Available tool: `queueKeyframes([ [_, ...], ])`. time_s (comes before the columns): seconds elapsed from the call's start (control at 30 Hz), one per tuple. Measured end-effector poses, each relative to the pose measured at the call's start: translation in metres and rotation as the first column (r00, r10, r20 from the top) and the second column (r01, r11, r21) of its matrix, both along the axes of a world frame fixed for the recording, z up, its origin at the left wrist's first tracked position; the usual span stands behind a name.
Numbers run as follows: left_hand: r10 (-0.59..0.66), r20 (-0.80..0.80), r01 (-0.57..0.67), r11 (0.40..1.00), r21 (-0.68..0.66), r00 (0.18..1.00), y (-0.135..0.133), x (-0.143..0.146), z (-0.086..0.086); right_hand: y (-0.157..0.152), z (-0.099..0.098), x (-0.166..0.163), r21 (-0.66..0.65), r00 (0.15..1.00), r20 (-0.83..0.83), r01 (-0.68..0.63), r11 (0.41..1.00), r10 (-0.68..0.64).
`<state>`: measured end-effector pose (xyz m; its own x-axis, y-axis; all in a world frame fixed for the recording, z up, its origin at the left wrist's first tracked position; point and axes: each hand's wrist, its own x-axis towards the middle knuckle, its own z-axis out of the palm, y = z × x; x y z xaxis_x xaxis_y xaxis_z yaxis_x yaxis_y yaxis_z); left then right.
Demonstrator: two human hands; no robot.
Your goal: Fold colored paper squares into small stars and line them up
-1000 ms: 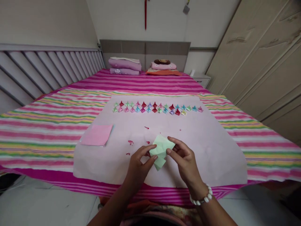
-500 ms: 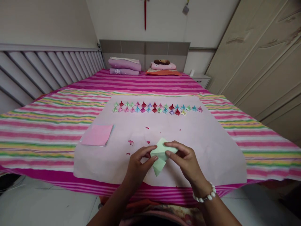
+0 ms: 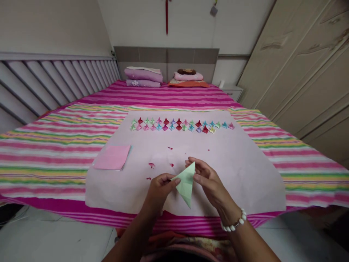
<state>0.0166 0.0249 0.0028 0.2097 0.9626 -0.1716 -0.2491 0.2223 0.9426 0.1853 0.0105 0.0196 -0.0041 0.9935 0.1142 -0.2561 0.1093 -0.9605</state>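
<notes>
1. Left hand (image 3: 160, 187) is pinching a folded green paper (image 3: 187, 185) by its left corner, above a pale sheet (image 3: 231, 174).
2. Right hand (image 3: 211, 185) is hovering, loosely spread, at its right edge; I'm not seeing whether they're touching.
3. Small paper shapes (image 3: 166, 121) are sitting beyond; pink paper (image 3: 111, 156) is lying leftward.

Bed (image 3: 76, 217) is carrying everything. Magenta striped bedsheet (image 3: 169, 97) is covering it; multicolor striped cloth (image 3: 54, 160) is lying across that. Large whitish sheet (image 3: 245, 178) is covering the cloth's middle. On it, small folded paper pieces (image 3: 179, 121), mixed colors, are sitting in two rows toward the far edge; square paper stack (image 3: 111, 157), pink on top, is lying left. Red marks (image 3: 151, 165) are showing nearer. Purple folded bedding (image 3: 143, 75) and a pink-and-orange pile (image 3: 188, 77) are resting at the far end, apart.
</notes>
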Motion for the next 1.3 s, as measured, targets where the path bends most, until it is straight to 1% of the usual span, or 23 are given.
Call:
queueKeyframes([
  [0.03,0.008,0.038,-0.007,0.999,-0.031,0.999,0.0,0.001,-0.001,-0.001,-0.003,-0.004,-0.067,0.993,-0.103,-0.063,0.996,0.056],
  [0.07,0.017,0.073,-0.013,0.998,-0.054,0.997,0.0,0.002,-0.001,-0.002,-0.006,-0.009,-0.114,0.982,-0.162,-0.115,0.987,0.095],
  [0.1,0.022,0.098,-0.015,0.997,-0.072,0.995,-0.001,0.002,-0.003,-0.003,-0.009,-0.013,-0.15,0.976,-0.186,-0.143,0.978,0.114],
  [0.17,0.025,0.125,-0.014,0.995,-0.095,0.992,-0.002,0.004,-0.006,-0.005,-0.012,-0.019,-0.205,0.98,-0.179,-0.118,0.972,0.081],
  [0.27,0.033,0.109,-0.021,0.993,-0.113,0.993,-0.004,0.004,-0.01,-0.006,-0.013,-0.021,-0.246,0.99,-0.141,-0.004,0.969,-0.032],
  [0.33,0.016,0.076,-0.009,0.995,-0.096,0.997,-0.005,0.003,-0.01,-0.006,-0.012,-0.018,-0.25,0.993,-0.099,0.033,0.968,-0.059],
  [0.4,-0.034,0.027,0.035,0.998,-0.053,0.999,-0.004,0.001,-0.006,-0.005,-0.012,-0.015,-0.253,0.998,-0.037,0.033,0.967,-0.044],
  [0.5,-0.123,-0.074,0.125,0.992,0.023,0.99,-0.001,-0.001,0.005,-0.006,-0.012,-0.012,-0.261,0.999,0.049,-0.009,0.965,0.023],
  [0.6,-0.182,-0.152,0.194,0.978,0.072,0.972,0.005,-0.001,0.017,-0.008,-0.013,-0.014,-0.254,0.99,0.105,-0.063,0.965,0.092],
  [0.67,-0.194,-0.181,0.214,0.972,0.096,0.964,0.011,0.0,0.022,-0.01,-0.013,-0.016,-0.24,0.984,0.13,-0.09,0.966,0.124],
  [0.73,-0.145,-0.193,0.17,0.978,0.122,0.971,0.016,0.001,0.024,-0.011,-0.013,-0.017,-0.24,0.979,0.142,-0.11,0.964,0.147],
  [0.8,-0.051,-0.192,0.079,0.987,0.141,0.98,0.021,0.001,0.024,-0.012,-0.014,-0.017,-0.264,0.978,0.137,-0.119,0.957,0.159],
  [0.87,0.029,-0.18,-0.002,0.989,0.151,0.983,0.023,-0.001,0.023,-0.011,-0.015,-0.015,-0.286,0.984,0.118,-0.099,0.953,0.137],
  [0.93,0.039,-0.162,-0.016,0.99,0.142,0.986,0.022,-0.003,0.02,-0.009,-0.015,-0.013,-0.285,0.994,0.08,-0.045,0.958,0.07],
  [0.97,0.016,-0.156,0.005,0.991,0.134,0.988,0.021,-0.004,0.019,-0.008,-0.014,-0.012,-0.279,0.998,0.06,-0.012,0.96,0.03],
  [1.03,-0.085,-0.161,0.104,0.988,0.115,0.983,0.016,-0.005,0.015,-0.007,-0.012,-0.011,-0.271,0.999,0.031,0.038,0.962,-0.031],
  [1.1,-0.17,-0.202,0.195,0.975,0.111,0.965,0.011,-0.005,0.01,-0.006,-0.008,-0.011,-0.265,0.998,0.029,0.058,0.962,-0.052],
  [1.13,-0.185,-0.222,0.214,0.97,0.114,0.957,0.009,-0.005,0.008,-0.006,-0.006,-0.011,-0.254,0.998,0.031,0.058,0.966,-0.052],
  [1.2,-0.175,-0.241,0.208,0.971,0.118,0.955,0.006,-0.006,0.004,-0.007,-0.002,-0.012,-0.223,1.0,0.006,0.03,0.974,-0.029],
  [1.3,-0.183,-0.202,0.205,0.974,0.092,0.962,0.004,-0.006,-0.001,-0.008,0.003,-0.012,-0.195,0.997,-0.08,-0.029,0.98,0.014],
])
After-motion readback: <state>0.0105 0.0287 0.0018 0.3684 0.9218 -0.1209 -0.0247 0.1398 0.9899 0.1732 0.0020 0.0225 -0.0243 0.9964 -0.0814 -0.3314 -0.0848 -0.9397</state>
